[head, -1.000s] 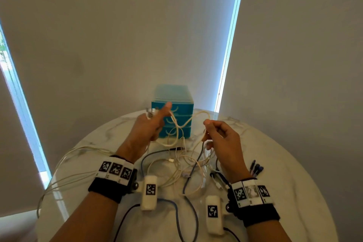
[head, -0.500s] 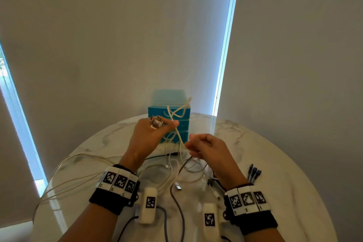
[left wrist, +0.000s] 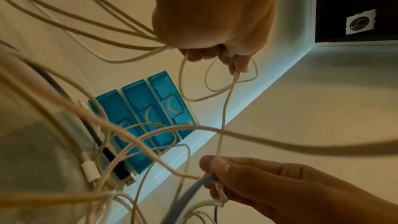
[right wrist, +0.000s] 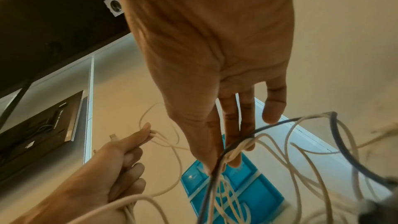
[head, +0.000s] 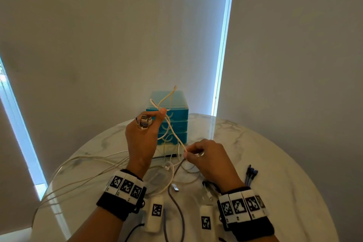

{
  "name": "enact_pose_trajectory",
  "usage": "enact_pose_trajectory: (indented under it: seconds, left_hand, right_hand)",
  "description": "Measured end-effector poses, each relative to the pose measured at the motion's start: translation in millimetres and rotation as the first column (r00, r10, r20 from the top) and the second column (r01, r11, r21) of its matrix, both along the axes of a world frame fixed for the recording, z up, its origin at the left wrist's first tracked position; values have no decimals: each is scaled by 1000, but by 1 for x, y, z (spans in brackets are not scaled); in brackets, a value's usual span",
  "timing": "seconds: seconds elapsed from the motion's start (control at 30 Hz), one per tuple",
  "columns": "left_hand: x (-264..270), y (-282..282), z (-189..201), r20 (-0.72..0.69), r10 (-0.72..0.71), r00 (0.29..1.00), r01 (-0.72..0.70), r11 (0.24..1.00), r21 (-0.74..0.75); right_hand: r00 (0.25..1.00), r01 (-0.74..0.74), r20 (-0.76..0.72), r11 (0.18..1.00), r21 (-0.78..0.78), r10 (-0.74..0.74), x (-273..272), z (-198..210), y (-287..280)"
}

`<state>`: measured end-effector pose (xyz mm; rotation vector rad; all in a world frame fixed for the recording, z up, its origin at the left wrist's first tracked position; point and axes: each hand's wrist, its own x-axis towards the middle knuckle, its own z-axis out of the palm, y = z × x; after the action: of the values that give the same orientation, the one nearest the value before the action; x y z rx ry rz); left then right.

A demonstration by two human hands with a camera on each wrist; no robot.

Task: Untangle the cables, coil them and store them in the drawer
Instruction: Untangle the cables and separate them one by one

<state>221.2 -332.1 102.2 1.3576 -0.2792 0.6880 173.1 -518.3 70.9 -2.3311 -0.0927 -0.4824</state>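
At the left edge of the round marble table (head: 275, 163), several pale cable strands (head: 82, 165) trail off over the rim and run back toward the middle, loose and not yet gathered. The left hand (head: 142, 139) is raised above the table, its fingers curled round a bunch of those strands, with a few metal plugs (head: 145, 122) sticking up past the knuckles, and its thumb and forefinger pinching a small loop of white cable (head: 172, 129) that stands up in front of the blue drawer unit (head: 176, 122). That same cable runs taut down and to the right into the right hand (head: 208, 159), which pinches it between thumb and fingertips; the left wrist view shows a grey cable (left wrist: 189, 192) and a white plug end caught in that same grip. Between and below the hands a heap of white and dark cables (head: 172, 179) lies crossed over itself on the table, with loose plugs among it. All three drawers look closed, and nothing coiled is in sight. Further right, some dark pens (head: 250, 175) lie apart from the heap. By my reading the job is in its early part: one white cable is being worked free, while most of the untangling, all the coiling, and the storing are left.
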Motion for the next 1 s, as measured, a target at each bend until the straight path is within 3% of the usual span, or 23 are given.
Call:
enact_pose_trajectory:
  seconds: [0.13, 0.27, 0.47, 0.53, 0.67, 0.77, 0.83, 0.87, 0.93, 1.0]
  left_hand:
    - [-2, -3, 1, 56, 37, 998, -34, 998, -58]
    - [-1, -3, 1, 49, 40, 998, -36, 997, -72]
    - [3, -5, -4, 32, 38, 999, -34, 993, -117]
    - [8, -1, -3, 19, 50, 999, -46, 985, -168]
    - [21, 10, -3, -57, 52, 997, -66, 953, -295]
    - [31, 20, -7, -141, 43, 989, -96, 916, -390]
    - [34, 24, -7, -162, 44, 986, -112, 891, -440]
    - [35, 25, -7, -164, 46, 985, -116, 884, -452]
    - [35, 26, -5, -158, 56, 986, -122, 882, -454]
    - [34, 27, -3, -159, 68, 985, -135, 880, -456]
  right_hand:
    - [983, 168, 87, 982, -90, -160, 0, 2, -5]
    - [934, 313, 197, 948, -56, -297, 1, 5, -11]
    - [940, 334, 92, 941, -62, -328, -2, 4, -15]
    - [929, 338, 144, 940, 46, -341, -3, 7, -18]
    - [920, 193, 214, 854, 483, -329, -6, 17, -19]
    - [952, 39, 153, 604, 796, -264, -10, 24, -20]
    - [946, 1, 145, 449, 893, -291, -10, 26, -25]
    - [946, 4, 130, 411, 912, -297, -10, 25, -27]
    - [965, 61, 50, 404, 913, -258, -6, 20, -30]
    - [983, 146, -72, 480, 865, -170, -2, 14, -30]
